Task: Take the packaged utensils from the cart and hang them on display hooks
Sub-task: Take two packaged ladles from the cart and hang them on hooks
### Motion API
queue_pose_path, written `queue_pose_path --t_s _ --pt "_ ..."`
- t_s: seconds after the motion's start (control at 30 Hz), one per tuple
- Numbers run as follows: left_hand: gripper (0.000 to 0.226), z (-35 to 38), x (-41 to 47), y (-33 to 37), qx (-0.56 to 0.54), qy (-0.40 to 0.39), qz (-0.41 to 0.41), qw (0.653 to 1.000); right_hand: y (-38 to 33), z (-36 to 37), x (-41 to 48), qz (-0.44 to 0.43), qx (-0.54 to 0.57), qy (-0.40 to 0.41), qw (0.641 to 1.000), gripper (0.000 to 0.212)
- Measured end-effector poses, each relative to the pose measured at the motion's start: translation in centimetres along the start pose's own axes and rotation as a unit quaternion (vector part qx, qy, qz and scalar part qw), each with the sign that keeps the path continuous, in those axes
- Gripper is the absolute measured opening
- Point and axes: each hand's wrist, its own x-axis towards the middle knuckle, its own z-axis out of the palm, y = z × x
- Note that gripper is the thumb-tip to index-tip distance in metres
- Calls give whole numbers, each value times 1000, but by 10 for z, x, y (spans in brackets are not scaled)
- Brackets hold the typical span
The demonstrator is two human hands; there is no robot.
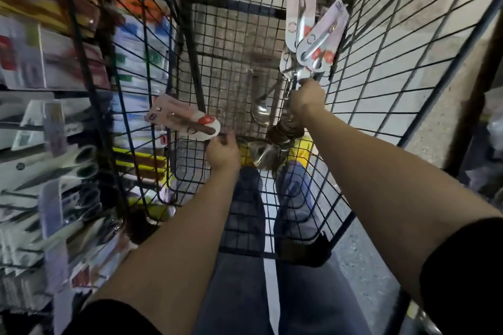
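I look down into a black wire cart (381, 68). My right hand (307, 98) is shut on a bunch of packaged utensils (315, 35): steel ladles and spoons on pale pink cards that fan upward, with their bowls hanging below my fist (283, 130). My left hand (223, 152) grips one packaged utensil (185, 121), a brown-handled piece on a pink card with a red spot, pointing left toward the cart's wire side. A loose steel spoon (260, 110) lies lower in the cart.
Blurred display racks on the left carry packaged scissors (54, 168) and other carded goods (141, 43). A small wire basket (187, 171) hangs inside the cart's left side. My legs and shoes (296, 198) show through the cart mesh. Concrete floor lies to the right.
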Motion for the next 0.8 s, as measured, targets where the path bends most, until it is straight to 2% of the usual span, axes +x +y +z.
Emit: queue_pose_path --t_s 0.2,0.3,0.37,0.47,0.53,0.6,0.67,0.8 --pt "28 8 -12 14 19 -71 167 983 -2 15 26 33 98 12 995 27" --pt "24 8 -7 34 33 -100 209 972 4 16 39 50 159 3 986 12" --pt "22 4 2 49 54 -114 236 963 4 17 46 67 215 -30 974 12" --pt "18 -5 14 65 76 -130 224 963 -2 19 43 62 287 -73 953 13" --pt "16 -9 19 68 60 -145 223 962 -6 24 36 43 286 -92 953 13" --pt "15 -13 18 70 10 -154 215 964 -6 32 30 34 257 -103 960 23" --pt "10 -15 16 73 -39 -150 200 967 -4 39 25 36 243 -94 965 27" --pt "6 -20 4 79 -35 -148 197 969 0 39 8 29 236 -27 971 18"
